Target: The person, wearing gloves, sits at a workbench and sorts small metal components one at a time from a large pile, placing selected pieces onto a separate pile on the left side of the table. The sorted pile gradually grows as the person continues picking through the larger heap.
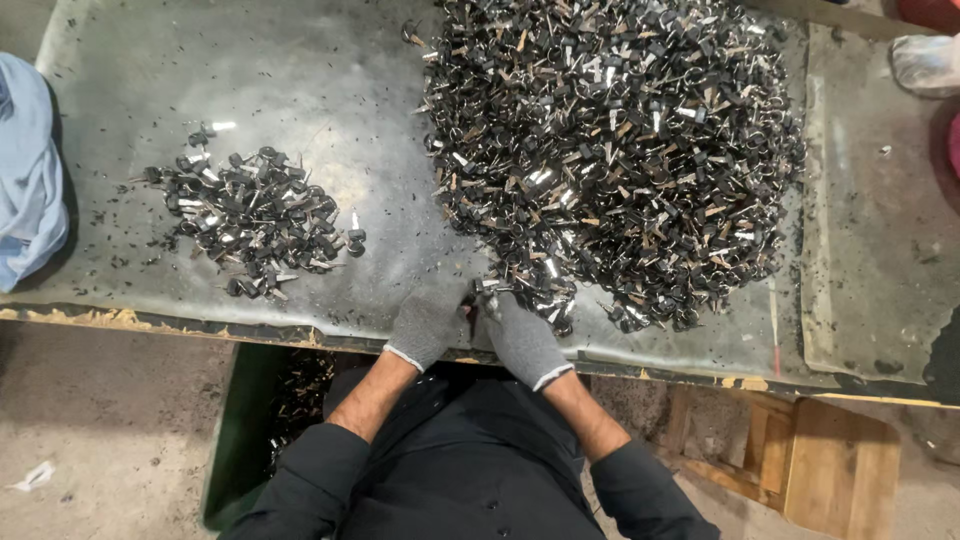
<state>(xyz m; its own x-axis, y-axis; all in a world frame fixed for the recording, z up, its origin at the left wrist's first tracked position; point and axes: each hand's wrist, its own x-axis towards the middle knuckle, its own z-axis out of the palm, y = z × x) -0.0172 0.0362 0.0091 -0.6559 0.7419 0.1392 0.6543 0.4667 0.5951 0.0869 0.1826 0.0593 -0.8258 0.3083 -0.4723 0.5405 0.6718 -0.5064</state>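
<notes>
The left hand, in a grey knit glove, sits at the near edge of the table, at about six o'clock in the view. Its fingers are curled inward and pressed close against the right hand, which wears the same kind of glove. The two hands meet over a small dark metal part held between their fingertips; how exactly each hand grips it cannot be told, since the fingers hide it. Black sleeves run back from both wrists toward the bottom edge.

Below the table edge, at seven o'clock, a green bin stands on the floor with a few dark pieces inside. A wooden stool or crate sits at four o'clock.

Just beyond the hands, spreading from the centre out to two o'clock, lies a large heap of small black and silver metal parts, touching the fingertips at its near edge. Well apart from it, at nine o'clock, a smaller, flatter pile of the same parts rests on the grey tabletop. A pale blue cloth hangs at the far left edge.
</notes>
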